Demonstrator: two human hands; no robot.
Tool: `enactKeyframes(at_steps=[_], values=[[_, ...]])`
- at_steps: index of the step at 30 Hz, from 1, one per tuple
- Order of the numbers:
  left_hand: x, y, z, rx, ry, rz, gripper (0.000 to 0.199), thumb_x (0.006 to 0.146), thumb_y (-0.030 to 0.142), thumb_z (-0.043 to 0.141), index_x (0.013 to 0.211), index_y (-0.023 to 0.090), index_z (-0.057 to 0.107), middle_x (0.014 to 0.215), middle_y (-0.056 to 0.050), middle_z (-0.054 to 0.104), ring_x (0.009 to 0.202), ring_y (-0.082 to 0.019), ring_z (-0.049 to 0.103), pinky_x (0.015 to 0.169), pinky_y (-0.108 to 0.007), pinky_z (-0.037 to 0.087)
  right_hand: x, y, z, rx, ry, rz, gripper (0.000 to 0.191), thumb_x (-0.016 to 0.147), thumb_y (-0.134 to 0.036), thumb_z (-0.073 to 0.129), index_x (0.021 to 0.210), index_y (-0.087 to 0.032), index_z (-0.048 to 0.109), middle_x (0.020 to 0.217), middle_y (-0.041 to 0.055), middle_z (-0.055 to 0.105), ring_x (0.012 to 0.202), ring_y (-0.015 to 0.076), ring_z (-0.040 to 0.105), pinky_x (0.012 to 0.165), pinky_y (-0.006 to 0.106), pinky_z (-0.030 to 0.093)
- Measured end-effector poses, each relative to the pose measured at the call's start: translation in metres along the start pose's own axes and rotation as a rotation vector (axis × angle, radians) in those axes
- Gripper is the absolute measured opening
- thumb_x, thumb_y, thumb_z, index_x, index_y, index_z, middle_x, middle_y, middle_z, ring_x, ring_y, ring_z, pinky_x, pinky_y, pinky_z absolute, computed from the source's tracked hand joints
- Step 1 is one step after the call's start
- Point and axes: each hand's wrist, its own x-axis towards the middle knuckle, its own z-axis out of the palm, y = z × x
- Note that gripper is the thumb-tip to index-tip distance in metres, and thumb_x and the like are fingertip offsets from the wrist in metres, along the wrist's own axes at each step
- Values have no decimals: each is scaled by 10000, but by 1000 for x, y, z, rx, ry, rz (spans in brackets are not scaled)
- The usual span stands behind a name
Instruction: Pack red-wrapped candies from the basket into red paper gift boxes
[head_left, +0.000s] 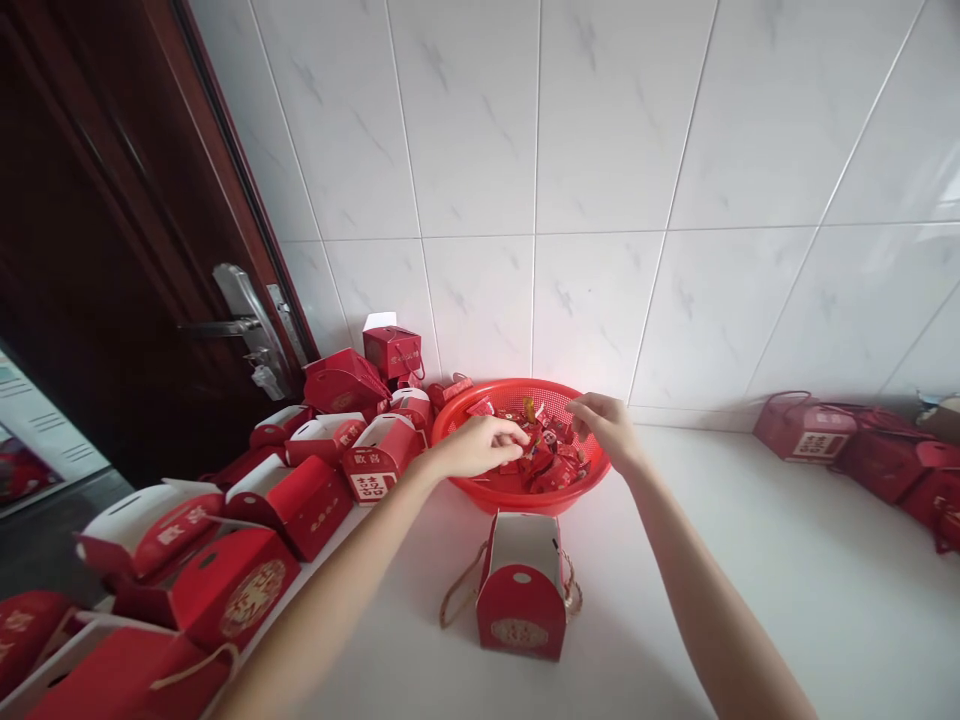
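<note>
A red plastic basket (517,503) holding red-wrapped candies (553,470) stands against the tiled wall. My left hand (480,446) reaches over its left part, fingers curled together above the candies; what they hold, if anything, is too small to tell. Over the basket's right rim is my right hand (604,425), thumb and fingers bent towards the candies, their tips too small to read. In front of the basket, between my forearms, an open red box (521,610) with rope handles at both sides stands upright on the white table (637,620).
Many red gift boxes (319,505), several with raised lids, crowd the left side. More red boxes (814,435) with handles stand at the far right by the wall. A dark door (135,200) with a metal handle is at the left.
</note>
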Motion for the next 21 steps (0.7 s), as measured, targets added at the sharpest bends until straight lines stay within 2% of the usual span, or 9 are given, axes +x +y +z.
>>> enactKeyframes(at_steps=[3,6,9,11,14,18,21], values=[[42,-6,19,102,-72,161,275,836,173,554,1040,167,738,1055,-48,754,964,-210,677,869,-278,489,13,17,13,-8,29,33,276,655,-451,699,603,-197,604,497,-3,589,455,135,524,493,282,448],[74,-7,43,283,-248,266,196,783,191,646,957,191,738,1006,-54,748,923,-226,671,843,-298,498,19,31,18,-2,63,46,238,650,-420,662,589,-200,592,515,5,601,483,148,549,511,291,468],[92,-7,61,538,-388,314,315,736,211,696,1050,220,719,1085,-87,714,975,-275,656,839,-354,509,22,40,17,9,115,62,209,654,-406,624,635,-198,610,547,14,618,503,162,569,526,308,491],[98,-8,66,698,-417,320,427,711,232,727,1137,241,696,1206,-113,666,1065,-321,630,893,-409,497,24,44,15,12,144,62,188,644,-383,614,658,-195,624,590,26,644,546,173,598,562,317,511],[99,-11,62,828,-383,255,506,690,274,765,1186,237,676,1279,-142,621,1131,-354,601,974,-465,456,25,48,14,4,165,63,164,631,-351,597,665,-196,638,621,34,661,606,190,629,604,323,521],[97,-18,43,864,-231,61,420,634,296,815,1027,178,725,1244,-188,617,1167,-396,572,1026,-508,413,24,50,14,-35,165,79,154,624,-329,572,671,-201,641,614,28,662,607,196,622,601,321,500],[94,-26,27,826,-130,-71,388,625,297,828,983,183,730,1243,-184,611,1209,-402,547,1035,-500,413,22,50,13,-75,157,82,156,621,-322,566,679,-203,649,631,27,668,629,197,617,594,310,475]])
